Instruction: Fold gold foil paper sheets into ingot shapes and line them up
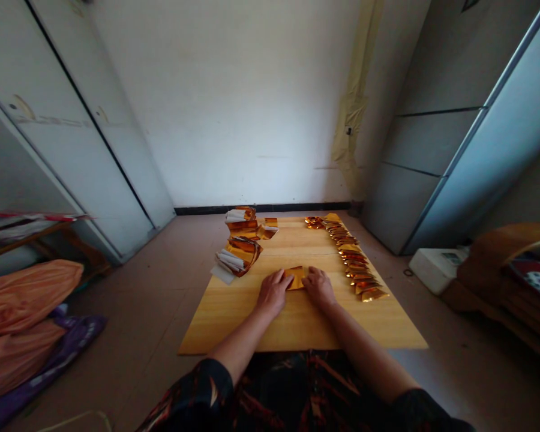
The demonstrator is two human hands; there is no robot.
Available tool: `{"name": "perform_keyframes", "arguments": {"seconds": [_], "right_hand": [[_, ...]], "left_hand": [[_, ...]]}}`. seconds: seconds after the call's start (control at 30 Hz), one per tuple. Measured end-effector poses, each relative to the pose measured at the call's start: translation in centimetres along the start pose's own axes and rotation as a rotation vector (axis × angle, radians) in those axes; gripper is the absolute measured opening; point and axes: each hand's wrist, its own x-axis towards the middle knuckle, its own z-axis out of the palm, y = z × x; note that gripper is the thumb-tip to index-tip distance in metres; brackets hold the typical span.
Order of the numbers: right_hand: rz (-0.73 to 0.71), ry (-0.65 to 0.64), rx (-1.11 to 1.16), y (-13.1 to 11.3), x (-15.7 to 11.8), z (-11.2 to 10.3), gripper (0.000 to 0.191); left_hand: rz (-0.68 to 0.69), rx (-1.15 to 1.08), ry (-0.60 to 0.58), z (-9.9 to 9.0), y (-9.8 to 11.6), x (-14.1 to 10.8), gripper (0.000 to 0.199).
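Observation:
A sheet of gold foil paper (296, 278) lies on the wooden board in front of me, between my hands. My left hand (273, 292) grips its left edge, thumb on top. At the right edge, the curled fingers of my right hand (318, 286) pinch the paper. Loose stacks of gold and white paper (238, 256) sit on the board's left side, some hanging past its edge. A long row of folded gold paper pieces (353, 258) runs down the right side, with a small crumpled-looking gold cluster (314, 222) at its far end.
The wooden board (234, 330) stands low over a tiled floor. A grey refrigerator (425, 150) and a white box (436, 268) are on the right, beside a wooden chair (495, 270). Orange cloth bundles (27, 294) lie left, near white cabinets (72, 132).

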Motion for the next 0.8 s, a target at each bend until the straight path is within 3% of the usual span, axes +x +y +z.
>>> {"name": "perform_keyframes", "arguments": {"seconds": [0.33,0.6,0.8], "right_hand": [[0.110,-0.056,-0.204,-2.5,0.2,-0.8,0.025],[0.092,-0.079,-0.217,-2.2,0.5,-1.0,0.025],[0.065,-0.042,-0.081,-1.2,0.9,-0.7,0.024]], "left_hand": [[-0.036,0.081,-0.054,-0.8,0.1,-0.1,0.043],[-0.005,0.105,-0.026,-1.4,-0.6,0.8,0.025],[0.060,0.136,-0.007,-1.4,-0.8,1.9,0.029]]}}
